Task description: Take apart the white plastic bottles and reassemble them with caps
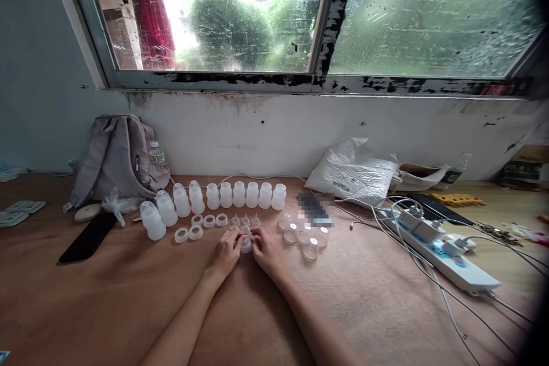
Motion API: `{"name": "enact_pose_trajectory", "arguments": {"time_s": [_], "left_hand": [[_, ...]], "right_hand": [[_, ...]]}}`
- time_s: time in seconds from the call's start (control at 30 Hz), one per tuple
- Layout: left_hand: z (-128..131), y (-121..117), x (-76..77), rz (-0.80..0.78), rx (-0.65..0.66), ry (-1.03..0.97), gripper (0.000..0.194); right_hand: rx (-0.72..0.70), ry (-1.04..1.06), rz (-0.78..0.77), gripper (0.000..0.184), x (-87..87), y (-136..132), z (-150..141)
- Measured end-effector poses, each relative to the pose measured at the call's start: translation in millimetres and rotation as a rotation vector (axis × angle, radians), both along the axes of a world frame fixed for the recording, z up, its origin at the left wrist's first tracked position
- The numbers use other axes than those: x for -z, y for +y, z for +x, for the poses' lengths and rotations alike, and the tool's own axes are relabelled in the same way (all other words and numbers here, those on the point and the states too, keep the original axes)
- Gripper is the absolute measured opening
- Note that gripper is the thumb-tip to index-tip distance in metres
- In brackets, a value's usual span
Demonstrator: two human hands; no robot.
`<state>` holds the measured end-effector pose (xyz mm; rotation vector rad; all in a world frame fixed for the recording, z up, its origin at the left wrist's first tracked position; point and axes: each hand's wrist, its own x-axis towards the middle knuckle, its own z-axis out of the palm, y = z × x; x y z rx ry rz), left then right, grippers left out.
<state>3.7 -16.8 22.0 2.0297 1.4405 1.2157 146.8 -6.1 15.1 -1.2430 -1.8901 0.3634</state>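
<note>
My left hand (227,253) and my right hand (266,250) meet over the table, fingers bent in around a small translucent bottle ring (246,247). Part of the ring is hidden by the fingertips. Just behind them stand several clear silicone nipples (245,221), tips upward. To the left lie several loose white bottle rings (195,232). Farther back, a row of frosted baby bottles (239,194) stands without tops, while the bottles at its left end (153,222) have tops on. Several clear domed caps (310,249) are grouped right of my right hand.
A grey backpack (115,154) leans against the wall at left, with a black phone (88,238) before it. On the right, a white power strip (467,274) trails cables (422,260) over the table, near a silver plastic bag (351,171).
</note>
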Motion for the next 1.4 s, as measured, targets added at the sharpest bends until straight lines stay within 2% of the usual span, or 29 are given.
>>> {"name": "enact_pose_trajectory", "arguments": {"time_s": [0.07, 0.13, 0.3, 0.4, 0.5, 0.63, 0.87, 1.17, 1.4], "left_hand": [[-0.5, 0.6, 1.0, -0.043, -0.035, -0.081, 0.021], [-0.7, 1.3, 1.8, -0.067, -0.045, -0.117, 0.024], [4.2, -1.3, -1.1, -0.144, -0.025, -0.229, 0.029], [9.6, -8.5, -5.9, -0.190, 0.007, -0.303, 0.031], [13.8, -16.5, -9.7, -0.138, 0.059, -0.196, 0.029], [16.3, -21.8, -11.1, -0.073, 0.064, -0.056, 0.028], [11.7, -20.3, -10.7, 0.009, 0.079, 0.104, 0.027], [8.9, -18.7, -9.0, 0.016, 0.061, 0.238, 0.038], [11.7, -17.8, -5.6, -0.001, -0.009, 0.239, 0.032]], "right_hand": [[-0.122, 0.039, 0.017, 0.036, -2.3, -3.6, -2.7], [-0.184, 0.073, 0.023, 0.034, -3.6, -6.8, -6.0], [-0.044, 0.099, 0.017, 0.009, -2.4, -9.1, -10.7], [0.045, 0.094, 0.005, 0.001, -3.4, -8.8, -9.9], [0.099, 0.110, -0.022, 0.006, -6.9, -8.8, -7.6], [0.119, 0.151, -0.049, 0.010, -9.6, -7.5, -4.2], [0.126, 0.187, -0.121, 0.013, -2.3, -3.1, -3.3], [0.175, 0.176, -0.170, 0.014, -4.2, -4.5, -5.6], [0.200, 0.132, -0.185, 0.015, -2.4, -3.0, -7.7]]}}
